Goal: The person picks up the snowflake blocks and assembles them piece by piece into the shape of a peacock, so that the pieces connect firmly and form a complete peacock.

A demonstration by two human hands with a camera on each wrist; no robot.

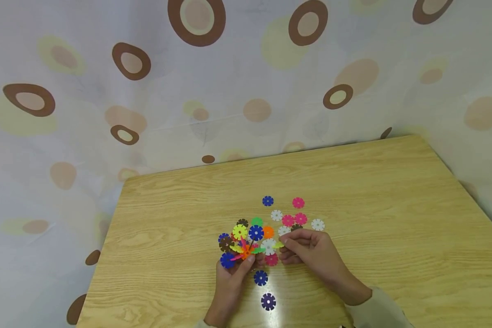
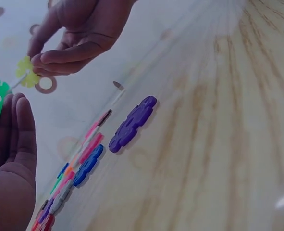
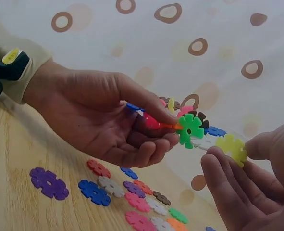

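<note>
At the fingertips, we see thumb and fingers of the right hand (image 1: 307, 250) narrowed in a pinch on a yellow disc (image 3: 231, 149). A white disc (image 1: 269, 246) joins it to a green disc (image 3: 189, 131), which is slotted onto an orange disc (image 1: 247, 252). There the left hand (image 1: 235, 275) grips the joined cluster, thumb pressed by its orange middle while other discs fan outward. We judge that this central hold steadies the whole thing, and that the right hand's pinch leaves the notched link uncovered (slots seem to be all that bind these pieces).

The cluster hangs above the table (image 1: 373, 191), raised perhaps so the spokes clear the wood. Around and below it lie loose discs, spread flat, probably so each can be picked out easily. A magenta disc (image 1: 298, 202) and a blue disc (image 1: 268, 201) are the ones nearest the table's far edge, though well apart from it. A purple disc (image 1: 268, 301) lies toward the near edge, which we cannot see. Beyond the far edge hangs a patterned backdrop (image 1: 229, 82).
</note>
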